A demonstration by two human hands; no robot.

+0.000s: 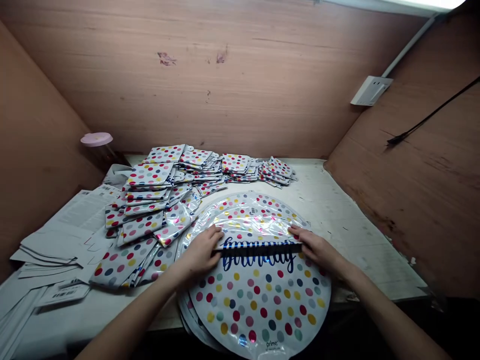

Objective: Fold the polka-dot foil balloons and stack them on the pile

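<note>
A round, flat foil balloon (258, 305) lies on a stack of others, white with coloured dots and blue "birthday" lettering. My left hand (204, 250) is closed on it at the left end of a straight crease across the lettering. At the right end, my right hand (313, 247) pinches the balloon with thumb and fingers. A narrow dark band runs between both hands just under the crease; whether it is a strip or a shadow I cannot tell. Shiny dotted foil (255, 215) spreads beyond the crease. The balloon's near edge hangs over the table's front edge.
Piles of folded dotted balloons (150, 175) stand left of and behind my hands, more (235, 164) along the back. Printed papers (75, 215) lie at the left, near a pink-lidded container (96, 139). Wooden walls (225, 85) enclose the table (360, 245).
</note>
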